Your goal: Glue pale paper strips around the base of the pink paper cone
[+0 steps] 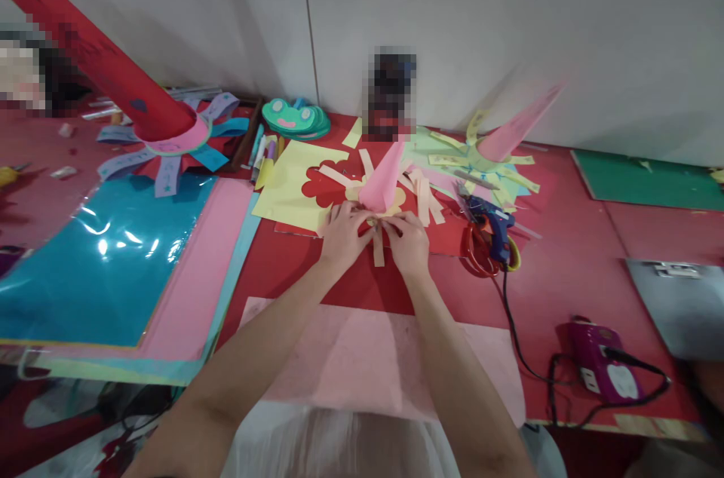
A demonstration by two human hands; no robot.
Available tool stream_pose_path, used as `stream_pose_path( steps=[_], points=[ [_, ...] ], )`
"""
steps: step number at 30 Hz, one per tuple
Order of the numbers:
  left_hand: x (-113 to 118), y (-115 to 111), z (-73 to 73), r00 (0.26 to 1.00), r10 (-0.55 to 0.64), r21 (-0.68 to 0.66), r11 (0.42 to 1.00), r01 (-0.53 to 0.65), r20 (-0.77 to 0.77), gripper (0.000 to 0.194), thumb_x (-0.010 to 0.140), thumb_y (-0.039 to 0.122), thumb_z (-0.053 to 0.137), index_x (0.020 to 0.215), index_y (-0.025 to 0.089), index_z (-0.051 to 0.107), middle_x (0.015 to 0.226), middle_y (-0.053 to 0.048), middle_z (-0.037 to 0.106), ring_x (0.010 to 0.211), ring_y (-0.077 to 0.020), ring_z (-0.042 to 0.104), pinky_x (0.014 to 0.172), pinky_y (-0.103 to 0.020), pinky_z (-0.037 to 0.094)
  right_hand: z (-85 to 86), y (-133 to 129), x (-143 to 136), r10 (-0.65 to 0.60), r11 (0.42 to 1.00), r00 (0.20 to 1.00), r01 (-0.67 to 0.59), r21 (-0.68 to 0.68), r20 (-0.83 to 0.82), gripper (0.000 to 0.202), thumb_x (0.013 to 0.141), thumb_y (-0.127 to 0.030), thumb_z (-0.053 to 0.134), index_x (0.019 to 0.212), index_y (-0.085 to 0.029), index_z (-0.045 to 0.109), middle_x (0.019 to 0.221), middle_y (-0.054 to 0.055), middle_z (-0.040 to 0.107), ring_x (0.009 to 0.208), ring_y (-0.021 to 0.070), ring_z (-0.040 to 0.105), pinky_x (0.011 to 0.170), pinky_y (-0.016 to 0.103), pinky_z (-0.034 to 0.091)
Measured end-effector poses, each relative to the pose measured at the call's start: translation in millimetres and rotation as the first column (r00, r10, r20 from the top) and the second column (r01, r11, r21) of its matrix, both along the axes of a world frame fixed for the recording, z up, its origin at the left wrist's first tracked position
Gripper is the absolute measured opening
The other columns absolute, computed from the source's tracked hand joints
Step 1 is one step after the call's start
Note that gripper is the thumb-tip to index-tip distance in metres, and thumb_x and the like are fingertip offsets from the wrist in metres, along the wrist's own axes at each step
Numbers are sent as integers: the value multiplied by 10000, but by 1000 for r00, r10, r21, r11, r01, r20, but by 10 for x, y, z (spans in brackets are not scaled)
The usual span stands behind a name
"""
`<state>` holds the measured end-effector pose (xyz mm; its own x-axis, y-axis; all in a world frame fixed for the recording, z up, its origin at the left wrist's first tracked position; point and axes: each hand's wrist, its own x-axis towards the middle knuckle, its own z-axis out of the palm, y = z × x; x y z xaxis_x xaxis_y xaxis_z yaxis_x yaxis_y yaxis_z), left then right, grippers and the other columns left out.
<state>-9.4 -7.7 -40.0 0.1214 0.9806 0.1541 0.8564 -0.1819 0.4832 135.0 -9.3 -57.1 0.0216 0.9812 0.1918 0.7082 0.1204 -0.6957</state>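
In the middle of the table a pink paper cone (383, 180) stands tilted on a cream flower-shaped paper piece (399, 199). My left hand (345, 238) and my right hand (409, 243) meet at the near edge of this piece. Both have their fingertips pinched on a cream paper strip (378, 252) that hangs toward me. The exact grip is partly covered by the fingers. More loose cream strips (423, 199) lie right of the cone. To its left is a red scalloped paper shape (320, 188) on a yellow sheet (288, 184).
A blue glue gun (496, 228) lies to the right, its black cord running to a purple power box (602, 361). Behind it stands another pink cone with yellow strips (512, 133). Blue and pink sheets (102, 267), a red tube (107, 48) and green frog cutouts (294, 118) are left.
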Motion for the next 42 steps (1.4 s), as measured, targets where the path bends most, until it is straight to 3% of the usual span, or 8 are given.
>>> stream_pose_path(
  steps=[11,28,42],
  points=[
    [-1,4,-23,1000,0,11,1000,0,6,184,799,272,669,981,258,649,1080,-52,555,1026,-246,502,918,-393,377,3,-17,-16,-23,1000,996,24,7,-86,291,895,-344,475,941,-213,731,832,51,608,808,179,565,744,290,454],
    [3,-3,-5,1000,-6,-10,1000,6,21,114,814,256,650,927,251,668,1091,-42,550,1034,-232,495,930,-373,370,-15,-42,-33,-1,995,999,5,102,-38,308,917,-341,445,902,-204,721,827,47,604,807,163,568,739,280,459],
    [2,4,-34,1000,3,3,1000,-3,25,102,819,245,637,918,250,661,1091,-43,544,1042,-234,494,947,-385,376,-21,-42,-46,-16,995,1000,14,101,20,316,927,-333,424,894,-222,718,830,42,617,821,162,574,712,268,455]
  ],
)
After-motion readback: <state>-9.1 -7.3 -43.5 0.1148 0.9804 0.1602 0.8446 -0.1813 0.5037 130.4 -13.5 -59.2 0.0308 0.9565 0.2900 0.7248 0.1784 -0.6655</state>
